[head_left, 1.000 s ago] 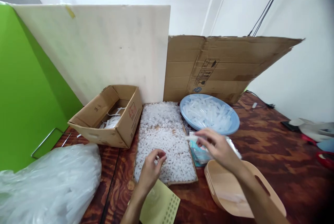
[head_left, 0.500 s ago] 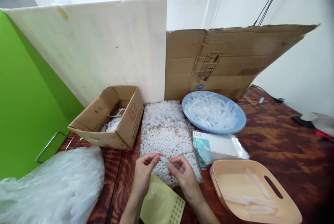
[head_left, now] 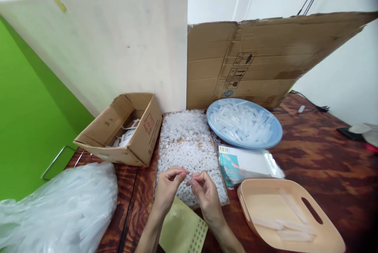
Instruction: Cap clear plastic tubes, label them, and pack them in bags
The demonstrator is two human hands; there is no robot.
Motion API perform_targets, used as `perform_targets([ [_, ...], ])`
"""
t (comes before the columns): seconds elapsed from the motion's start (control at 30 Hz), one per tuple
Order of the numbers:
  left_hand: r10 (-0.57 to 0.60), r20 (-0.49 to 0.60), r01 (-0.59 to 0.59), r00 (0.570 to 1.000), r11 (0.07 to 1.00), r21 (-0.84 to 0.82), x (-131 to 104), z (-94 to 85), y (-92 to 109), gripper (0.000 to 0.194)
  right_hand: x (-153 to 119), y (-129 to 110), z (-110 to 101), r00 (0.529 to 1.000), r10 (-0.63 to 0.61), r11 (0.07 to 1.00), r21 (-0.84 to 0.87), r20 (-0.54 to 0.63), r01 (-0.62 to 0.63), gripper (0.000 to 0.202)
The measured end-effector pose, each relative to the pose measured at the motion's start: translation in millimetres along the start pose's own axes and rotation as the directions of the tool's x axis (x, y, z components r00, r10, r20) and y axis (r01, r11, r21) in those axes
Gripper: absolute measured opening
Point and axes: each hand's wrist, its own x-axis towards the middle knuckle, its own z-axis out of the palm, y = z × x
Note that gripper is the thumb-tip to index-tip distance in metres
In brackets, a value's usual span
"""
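Between the fingertips of both hands is a small clear plastic piece [head_left: 189,180], mostly covered by the fingers; its exact kind is too small to make out. My left hand [head_left: 170,186] pinches its left end, and my right hand [head_left: 206,191] pinches the right end. Both hands are over the near part of a shallow cardboard tray heaped with small white translucent pieces [head_left: 189,154]. Below them, a yellow sheet [head_left: 180,227] with rows of round dots along its right side lies on the table, partly hidden by the forearms.
A blue basin [head_left: 276,137] holds many translucent plastic tubes. Flat packets [head_left: 251,162] lie before it, beside a peach bin [head_left: 245,198] with several clear tubes. At left stand an open cardboard box [head_left: 147,137] and a full plastic bag [head_left: 73,202]. Upright panels [head_left: 132,48] close the back.
My hands have drawn closer together around the clear plastic piece, and less of it shows. The camera view has shifted slightly.
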Motion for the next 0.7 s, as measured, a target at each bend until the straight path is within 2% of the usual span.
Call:
perform_targets([
  [0.07,0.0,0.036,-0.002,0.999,0.999,0.053,4.0,1.9,-5.5,0.034,4.4,-0.2,-2.5,0.995,0.095,0.984,0.147,0.023,-0.097,0.033],
  [0.13,-0.008,0.08,-0.001,0.997,0.994,0.11,12.6,1.1,-10.9,0.037,8.9,-3.5,-5.4,0.973,0.211,0.928,0.294,0.092,-0.229,0.036],
  [0.2,-0.017,0.109,-0.003,0.994,0.983,0.186,29.8,-2.4,-16.3,0.037,13.5,-8.8,-8.4,0.957,0.265,0.888,0.358,0.115,-0.289,0.034],
  [0.27,-0.016,0.079,-0.008,0.997,0.956,0.295,55.7,-7.3,-21.4,0.037,18.2,-14.1,-11.9,0.97,0.238,0.911,0.334,0.052,-0.241,0.032],
  [0.37,0.029,-0.1,0.023,0.995,0.875,0.483,100.8,-11.6,-27.8,0.031,24.2,-18.8,-18.4,0.987,0.151,0.962,0.239,-0.049,-0.135,0.034],
  [0.47,0.056,-0.176,0.064,0.983,0.79,0.61,133.8,-6.8,-33.0,0.02,26.7,-19.2,-25.8,0.991,0.1,0.985,0.149,-0.085,-0.086,0.034],
  [0.57,0.051,-0.206,0.103,0.977,0.736,0.669,145.0,4.4,-38.0,0.019,25.5,-17.9,-31.8,0.995,0.059,0.996,0.075,-0.082,-0.053,0.033],
  [0.7,0.055,-0.213,0.105,0.975,0.735,0.67,137.7,14.2,-38.4,0.016,23.4,-17.8,-36.5,0.997,0.015,1.0,-0.022,-0.08,-0.017,0.031],
])
